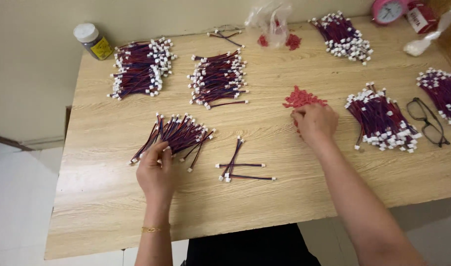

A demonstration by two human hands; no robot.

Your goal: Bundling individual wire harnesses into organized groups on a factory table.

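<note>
Small capped bottle (93, 41) at the far left corner of the wooden table (112, 207). Just right of it, two piles of red-and-blue wire leads with white plugs (139, 68) and (218, 78) along the far edge. Nearer the left edge, a loose fan of leads (178, 135), with the left hand (156, 172) resting on its near end, fingers curled onto the wires; whether pinching one, cannot tell. A few separate leads (238, 165) near the middle. Right of centre, a heap of small red pieces (302, 97), the right hand (314, 122) touching its near side, fingertips drawn together on the pieces. Further right, another lead pile (383, 120), then black glasses (427, 120) by the right edge.
</note>
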